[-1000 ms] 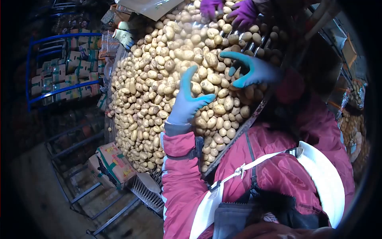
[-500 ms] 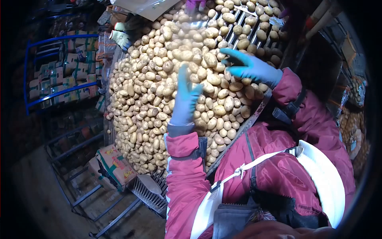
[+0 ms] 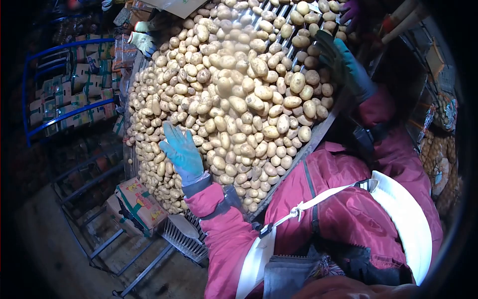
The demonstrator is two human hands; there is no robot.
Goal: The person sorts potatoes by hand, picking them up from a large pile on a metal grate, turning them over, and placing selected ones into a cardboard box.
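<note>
A broad heap of pale yellow potatoes (image 3: 264, 92) covers the sorting table. My left hand (image 3: 182, 149), in a blue-grey glove, lies over the left part of the heap with its fingers stretched out. Potatoes are around and beneath it, none gripped. Held up at the heap's right edge, beside the metal rollers (image 3: 285, 12), is my right hand (image 3: 348, 65). Its gloved fingers are extended and apart, with nothing visible in them. Part of that hand is in shadow.
Co-workers' gloved hands show at the far side: a pale glove (image 3: 143, 39) on the left and a purple glove (image 3: 350, 11) on the right. A printed carton (image 3: 142, 204) stands by a slatted metal chute (image 3: 181, 238). Blue-railed carts (image 3: 74, 117) hold more boxes.
My left hand has moved left and toward me, from the heap's middle to its left part. My right hand has moved up and right. Potatoes between them have shifted.
</note>
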